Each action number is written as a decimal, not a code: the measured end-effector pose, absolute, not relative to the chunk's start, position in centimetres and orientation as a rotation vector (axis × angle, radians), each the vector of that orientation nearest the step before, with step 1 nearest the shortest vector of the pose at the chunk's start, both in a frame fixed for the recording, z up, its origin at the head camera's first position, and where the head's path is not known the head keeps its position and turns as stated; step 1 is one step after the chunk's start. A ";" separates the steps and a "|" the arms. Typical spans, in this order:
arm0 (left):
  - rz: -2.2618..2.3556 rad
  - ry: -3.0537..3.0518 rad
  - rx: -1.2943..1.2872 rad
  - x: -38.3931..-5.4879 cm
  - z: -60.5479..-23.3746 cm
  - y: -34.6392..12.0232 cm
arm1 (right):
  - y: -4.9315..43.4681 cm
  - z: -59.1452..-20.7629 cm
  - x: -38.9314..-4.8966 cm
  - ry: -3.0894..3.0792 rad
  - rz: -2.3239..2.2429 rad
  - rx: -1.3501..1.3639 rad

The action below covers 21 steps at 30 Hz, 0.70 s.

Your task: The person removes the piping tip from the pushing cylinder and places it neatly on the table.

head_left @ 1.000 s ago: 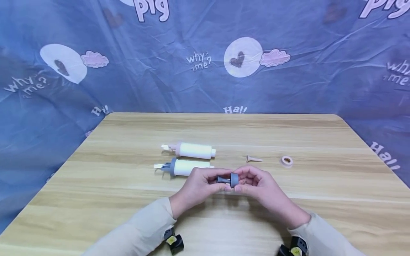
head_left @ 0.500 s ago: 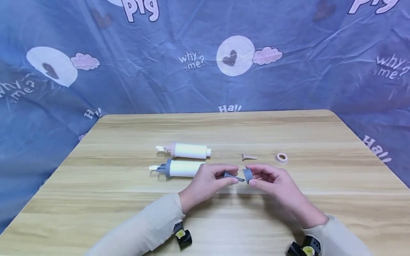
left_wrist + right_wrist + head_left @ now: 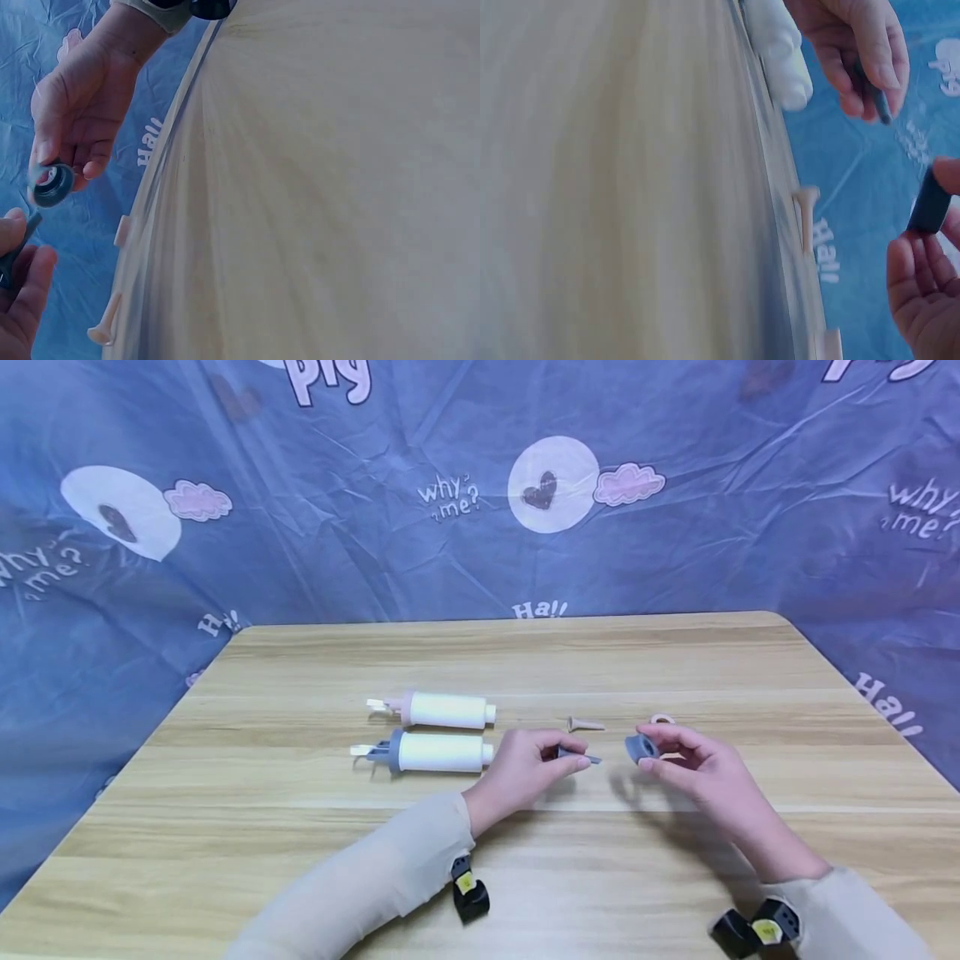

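My left hand [image 3: 525, 770] pinches a small blue-grey flared piece with a thin stem [image 3: 592, 759], the stem pointing right. In my right hand [image 3: 701, 767], thumb and fingers grip a blue-grey ring-shaped cap [image 3: 640, 748] by its rim; its round opening shows in the left wrist view. Both pieces are held above the table with a gap between them. Behind them lie a similar pale pink stemmed piece [image 3: 587, 725] and a pink ring [image 3: 663, 719], partly hidden by the right hand.
Two white cylinders lie side by side left of the hands: one with a pink collar [image 3: 448, 711], one with a blue-grey collar [image 3: 441, 752]. They rest on a wood-grain table [image 3: 300, 860]. A blue printed cloth [image 3: 337, 527] hangs behind.
The hands have drawn apart, with the stemmed piece coming out of the ring cap. Both have moved right and farther from the body, the right hand more so, now partly covering the pink ring.
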<state>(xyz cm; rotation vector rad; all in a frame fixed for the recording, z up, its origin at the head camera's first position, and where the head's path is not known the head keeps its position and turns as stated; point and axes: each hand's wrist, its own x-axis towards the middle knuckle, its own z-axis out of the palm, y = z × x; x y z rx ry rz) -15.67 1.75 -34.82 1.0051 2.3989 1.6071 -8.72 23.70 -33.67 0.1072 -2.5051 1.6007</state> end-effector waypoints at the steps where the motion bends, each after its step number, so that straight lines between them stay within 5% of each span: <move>1: 1.603 2.404 0.992 -15.7 -34.9 2.0 | 24.1 -33.7 -8.8 -2.514 1.576 0.096; 21: 1.485 2.436 0.833 -17.1 -36.4 5.5 | 28.5 -35.2 -10.5 -2.757 1.438 -0.083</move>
